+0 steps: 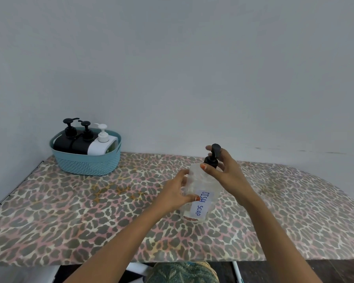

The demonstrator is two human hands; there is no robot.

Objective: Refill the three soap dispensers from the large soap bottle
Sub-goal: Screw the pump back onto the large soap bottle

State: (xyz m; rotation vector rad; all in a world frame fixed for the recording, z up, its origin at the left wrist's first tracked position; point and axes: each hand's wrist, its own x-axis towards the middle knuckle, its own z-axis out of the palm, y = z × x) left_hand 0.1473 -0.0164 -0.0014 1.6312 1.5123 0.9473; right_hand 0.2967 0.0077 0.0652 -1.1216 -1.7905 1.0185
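A clear large soap bottle [201, 193] with a "DISH SOAP" label stands tilted on the table in front of me. My left hand [177, 193] grips its body from the left. My right hand [223, 168] pinches the black pump top [212, 157] at its neck. Two black dispensers [66, 139] [83, 142] and one white dispenser [101, 145] stand together in a blue basket [88, 163] at the far left of the table, pumps on.
The table [70, 217] wears a leopard-print cover and meets a plain wall at the back and left. Its front edge runs just above my lap. The right end of the table curves away.
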